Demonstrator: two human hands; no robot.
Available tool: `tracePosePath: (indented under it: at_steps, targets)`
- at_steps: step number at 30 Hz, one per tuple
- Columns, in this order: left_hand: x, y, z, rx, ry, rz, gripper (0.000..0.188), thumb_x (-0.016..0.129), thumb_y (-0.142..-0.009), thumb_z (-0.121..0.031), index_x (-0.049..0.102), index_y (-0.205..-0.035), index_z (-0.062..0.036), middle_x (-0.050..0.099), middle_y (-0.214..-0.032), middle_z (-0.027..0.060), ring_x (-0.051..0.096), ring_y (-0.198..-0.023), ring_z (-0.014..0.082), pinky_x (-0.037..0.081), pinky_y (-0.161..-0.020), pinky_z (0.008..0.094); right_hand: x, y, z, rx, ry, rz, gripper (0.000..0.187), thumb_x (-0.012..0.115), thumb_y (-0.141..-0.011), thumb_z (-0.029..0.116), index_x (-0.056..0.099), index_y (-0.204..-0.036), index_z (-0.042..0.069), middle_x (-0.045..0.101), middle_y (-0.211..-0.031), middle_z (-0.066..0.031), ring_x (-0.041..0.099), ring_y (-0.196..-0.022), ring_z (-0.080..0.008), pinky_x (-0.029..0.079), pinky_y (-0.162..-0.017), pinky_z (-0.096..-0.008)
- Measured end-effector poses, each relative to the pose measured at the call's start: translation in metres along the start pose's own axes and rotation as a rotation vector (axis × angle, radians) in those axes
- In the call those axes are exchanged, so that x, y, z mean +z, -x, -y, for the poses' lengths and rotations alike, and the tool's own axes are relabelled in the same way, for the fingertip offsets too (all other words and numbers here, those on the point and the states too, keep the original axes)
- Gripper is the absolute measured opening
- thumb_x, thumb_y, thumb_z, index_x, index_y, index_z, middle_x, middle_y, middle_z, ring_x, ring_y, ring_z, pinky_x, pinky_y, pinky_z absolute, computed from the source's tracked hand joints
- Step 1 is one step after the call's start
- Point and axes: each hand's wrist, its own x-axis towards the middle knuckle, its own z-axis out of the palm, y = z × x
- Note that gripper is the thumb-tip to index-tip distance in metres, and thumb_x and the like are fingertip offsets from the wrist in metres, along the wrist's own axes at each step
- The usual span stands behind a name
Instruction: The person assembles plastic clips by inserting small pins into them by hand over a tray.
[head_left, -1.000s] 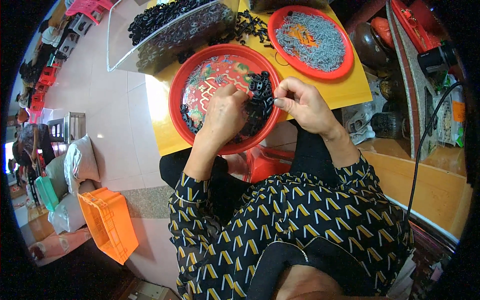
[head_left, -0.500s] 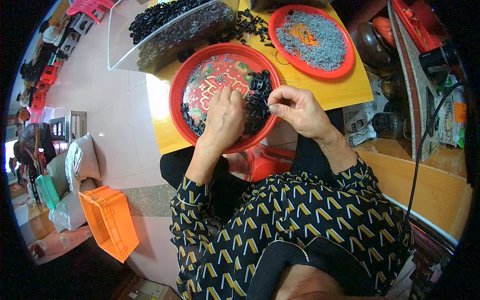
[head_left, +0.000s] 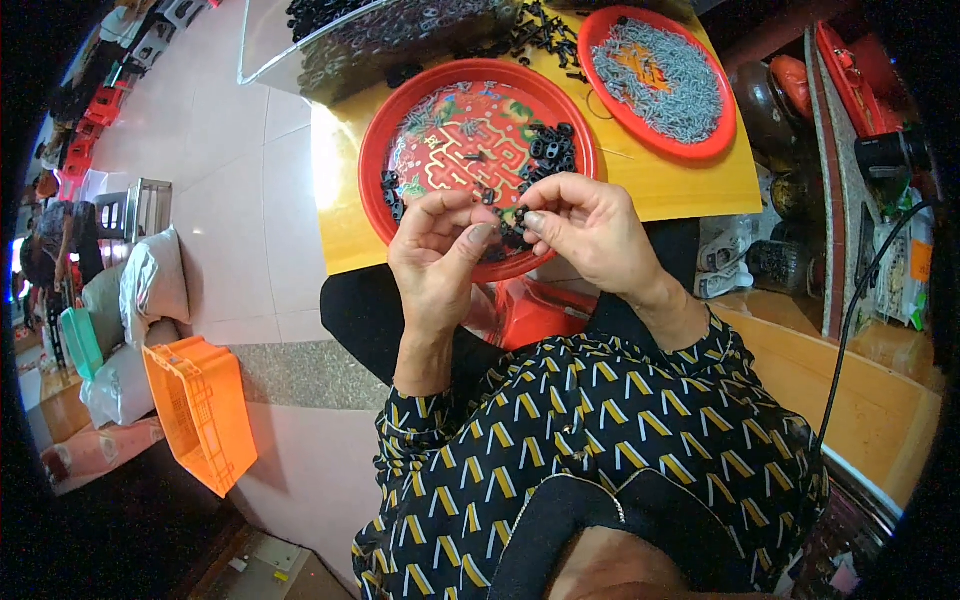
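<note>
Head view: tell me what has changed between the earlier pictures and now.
The left hand has turned from knuckles-up to show its thumb and fingertips, drawing nearer the body. The right hand has moved inward from the right side of the red tray. Any new grip is unclear. The tray and smaller red plate stay put.

- L hand [head_left: 438, 250] turned over: was back-up w/ fingers down over red tray [head_left: 375, 110], now thumb & fingertips showed.
- R hand [head_left: 590, 235] moved in from tray's R rim, over near side, thumb toward L hand.
- Gap btwn hands shrank; fingertips nearly met, dark bits right by them, unclear if held.
- Lone blk piece [head_left: 474, 156] mid-tray came into view.
- Cam shifted: tray higher & further R in pic, orange crate [head_left: 205, 415] further L.
</note>
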Motion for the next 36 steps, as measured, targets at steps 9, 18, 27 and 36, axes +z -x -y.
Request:
tracePosePath:
  at_steps: [9, 18, 27, 36]
  targets:
    - [0.004, 0.006, 0.000, 0.068, -0.020, -0.007, 0.028, 0.059, -0.074, 0.005, 0.047, -0.100, 0.0028, 0.058, -0.084, 0.0067, 0.056, -0.078, 0.0108, 0.044, -0.071, 0.0217, 0.018, 0.007, 0.006, -0.122, 0.187, -0.028, 0.012, 0.055, -0.078, -0.001, 0.054, -0.090, -0.002, 0.055, -0.078, -0.0004, 0.052, -0.067, -0.0031, 0.045, -0.056, -0.0161]
    - [0.008, 0.009, -0.004, 0.109, -0.150, -0.012, 0.023, 0.058, -0.074, 0.006, 0.050, -0.096, 0.0025, 0.057, -0.083, 0.0056, 0.055, -0.076, 0.0094, 0.045, -0.069, 0.0209, 0.017, 0.007, 0.000, -0.129, 0.317, -0.054, 0.009, 0.055, -0.077, -0.002, 0.055, -0.086, -0.002, 0.054, -0.075, 0.0006, 0.051, -0.064, -0.0017, 0.044, -0.053, -0.0154]
    - [0.007, 0.006, -0.006, 0.222, -0.514, 0.049, 0.021, 0.057, -0.070, 0.012, 0.053, -0.087, 0.0009, 0.056, -0.076, 0.0028, 0.054, -0.071, 0.0077, 0.044, -0.062, 0.0198, 0.013, 0.005, -0.005, -0.216, 0.395, -0.025, 0.006, 0.056, -0.076, -0.003, 0.056, -0.081, -0.003, 0.054, -0.074, -0.0003, 0.053, -0.064, -0.0041, 0.045, -0.053, -0.0175]
    - [0.024, 0.000, -0.008, 0.034, -0.289, 0.044, 0.022, 0.055, -0.074, 0.006, 0.054, -0.096, 0.0020, 0.057, -0.076, 0.0055, 0.055, -0.071, 0.0104, 0.045, -0.064, 0.0220, -0.002, 0.002, -0.006, -0.029, 0.082, -0.035, 0.008, 0.054, -0.078, 0.001, 0.055, -0.085, -0.002, 0.056, -0.072, -0.0007, 0.053, -0.064, -0.0052, 0.046, -0.055, -0.0190]
